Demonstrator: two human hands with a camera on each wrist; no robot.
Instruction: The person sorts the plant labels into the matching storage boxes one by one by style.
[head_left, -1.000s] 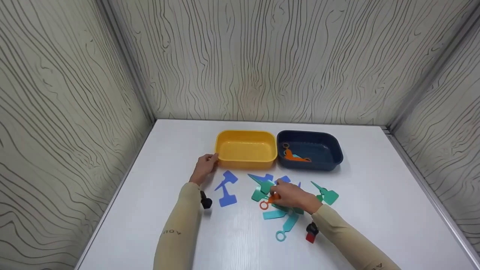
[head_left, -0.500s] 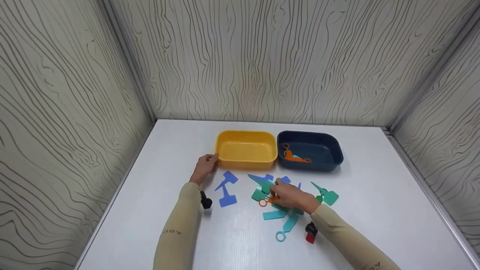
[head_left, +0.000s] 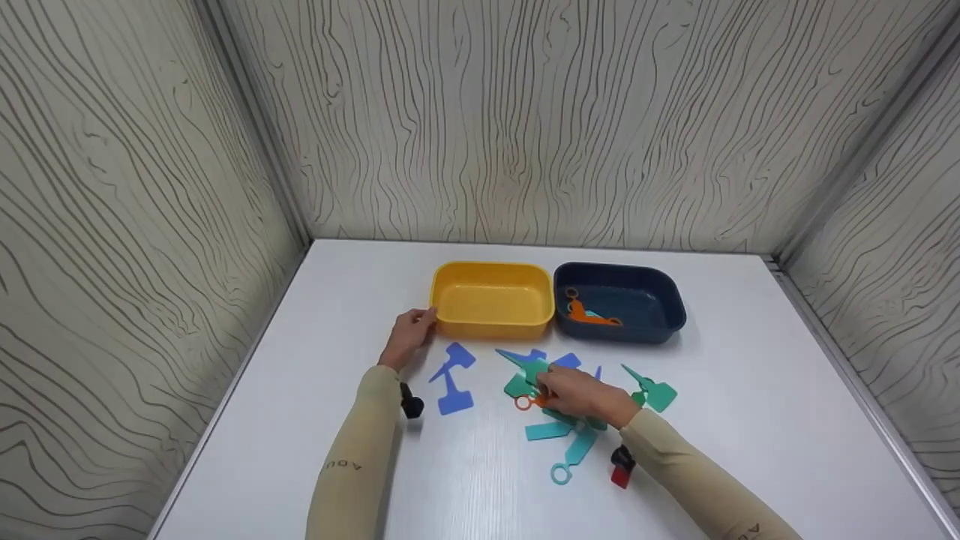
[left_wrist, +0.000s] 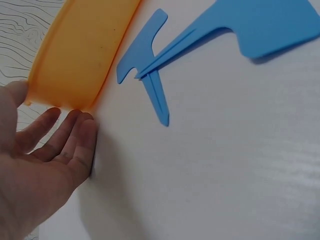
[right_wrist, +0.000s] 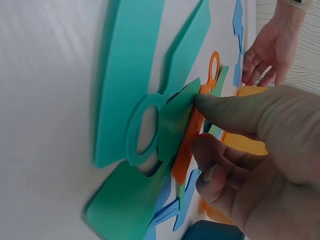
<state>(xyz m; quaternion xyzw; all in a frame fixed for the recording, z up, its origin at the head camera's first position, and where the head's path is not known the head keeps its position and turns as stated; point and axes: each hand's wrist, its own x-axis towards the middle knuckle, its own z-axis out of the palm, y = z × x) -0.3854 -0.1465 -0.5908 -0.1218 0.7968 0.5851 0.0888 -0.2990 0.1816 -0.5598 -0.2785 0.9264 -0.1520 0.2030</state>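
My right hand (head_left: 577,391) is over a loose pile of plastic plant labels. Its thumb and fingertips pinch an orange plant label (right_wrist: 190,145), whose ring end points left in the head view. Under and beside it lie green labels (right_wrist: 122,200) and turquoise ones (right_wrist: 130,75), some with ring ends; the hand hides part of the pile. My left hand (head_left: 409,330) touches the near left corner of a yellow bin (head_left: 491,330), thumb by the rim and relaxed fingers against the wall. Two blue T-shaped labels (left_wrist: 280,30) lie close to that hand, one overlapping the other.
A navy bin (head_left: 652,322) stands against the yellow bin's right side, with orange and turquoise labels inside. Right of my right hand lie more green labels (head_left: 660,394). Wood-grain panels (head_left: 510,127) enclose the white table (head_left: 300,465) at the back and sides.
The orange label's ring end has shifted slightly left and away from me. The fingers of my right hand have dipped a little. My left hand stays at the yellow bin.
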